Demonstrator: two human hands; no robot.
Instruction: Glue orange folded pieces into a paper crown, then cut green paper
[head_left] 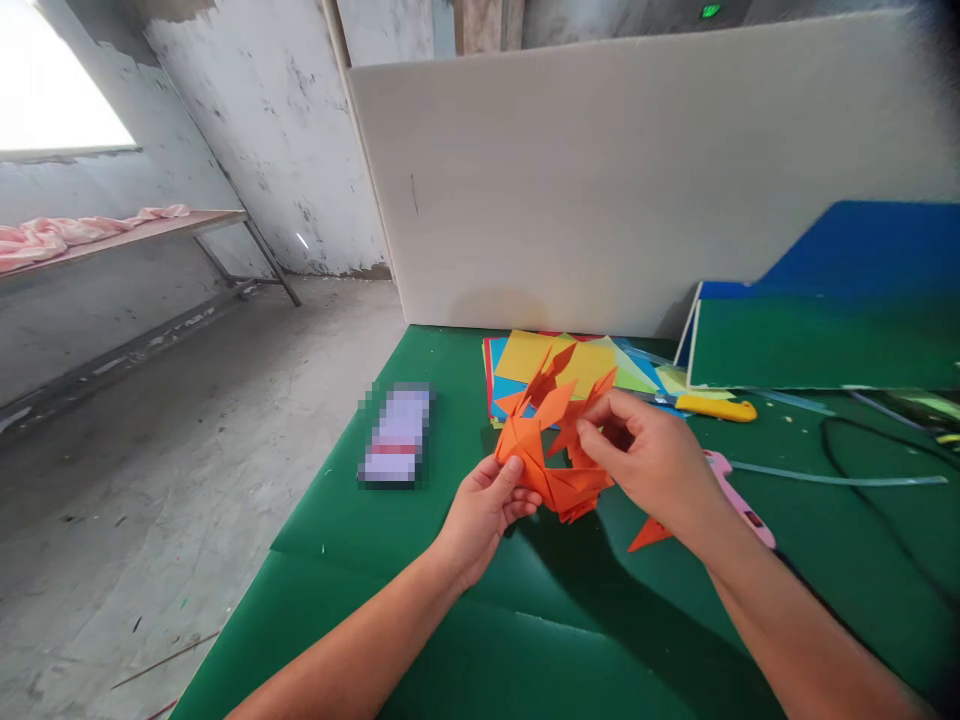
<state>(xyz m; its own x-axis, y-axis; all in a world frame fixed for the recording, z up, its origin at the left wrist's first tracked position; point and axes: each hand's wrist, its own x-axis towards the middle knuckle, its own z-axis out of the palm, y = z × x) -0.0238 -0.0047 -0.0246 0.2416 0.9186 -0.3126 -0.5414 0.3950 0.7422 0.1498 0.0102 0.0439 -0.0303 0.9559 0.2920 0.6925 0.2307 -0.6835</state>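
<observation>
An orange folded-paper piece (559,485), ring-like with several pointed tips standing up, is held above the green table. My left hand (491,500) grips its left side, thumb on the outer face. On the right side, my right hand (637,445) has thumb and forefinger pinched together at one of its folded points; what exactly sits between the fingertips is partly hidden. A separate orange paper point (649,535) shows on the table below my right wrist, the rest of it covered by the hand.
Behind the hands lies a stack of coloured paper (525,355). A yellow cutter (716,408), a pink glue gun (739,500) with a black cable and clear glue sticks (840,480) lie to the right. A blurred phone (397,435) lies left. Boards (825,340) stand at the back.
</observation>
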